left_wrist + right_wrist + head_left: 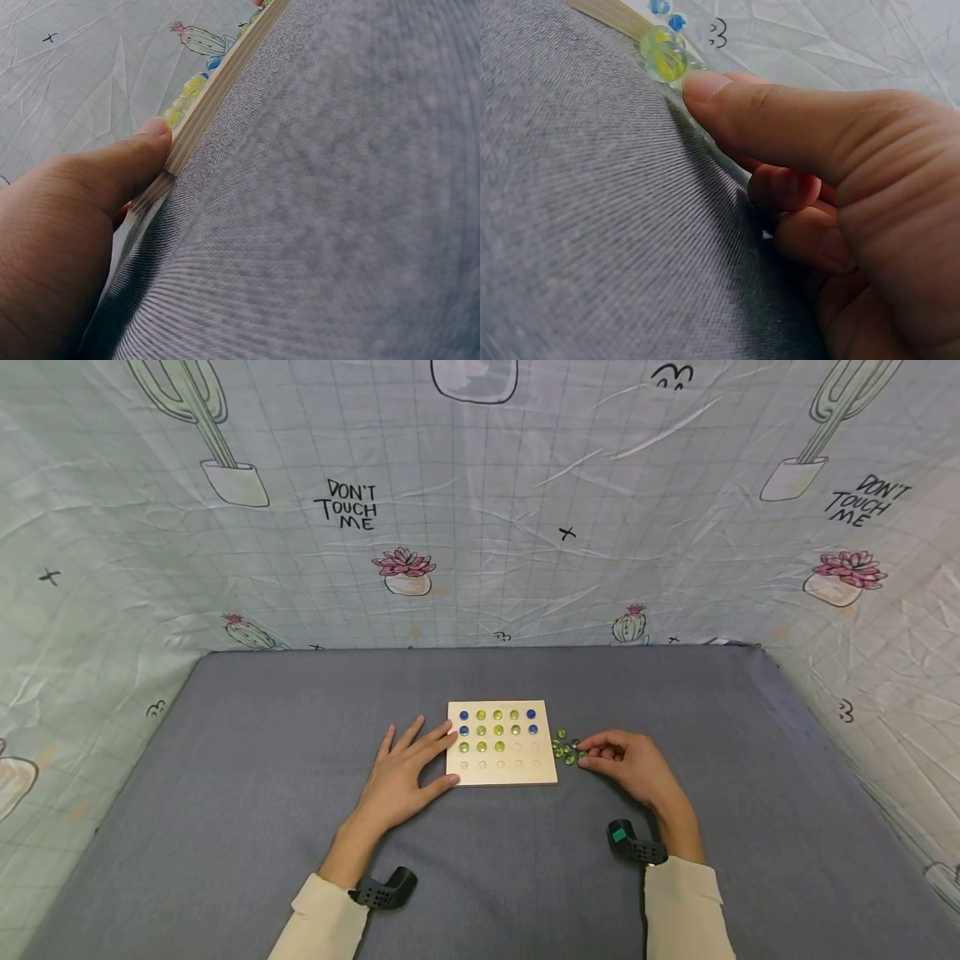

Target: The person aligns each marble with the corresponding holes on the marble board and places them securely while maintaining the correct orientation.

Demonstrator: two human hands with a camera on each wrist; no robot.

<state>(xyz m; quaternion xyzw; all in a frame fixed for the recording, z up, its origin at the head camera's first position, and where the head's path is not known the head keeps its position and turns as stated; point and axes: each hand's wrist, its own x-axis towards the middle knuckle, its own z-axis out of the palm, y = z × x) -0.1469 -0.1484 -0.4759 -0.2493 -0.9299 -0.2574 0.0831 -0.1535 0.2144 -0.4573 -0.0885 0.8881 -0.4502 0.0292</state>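
A pale wooden board with rows of round hollows lies on the grey cloth. Its two upper rows hold green marbles with a blue marble at each end; three green ones fill the left of the third row. My left hand is spread, fingertips on the board's left edge and thumb at its near corner. Beside the right edge is a cluster of loose green glass marbles. There my right hand pinches a green marble between thumb and index finger, the other fingers curled under.
Grey cloth covers the table. Behind and on both sides hangs a pale curtain printed with cacti and lettering. A black band with a camera mount sits on the left wrist and on the right wrist.
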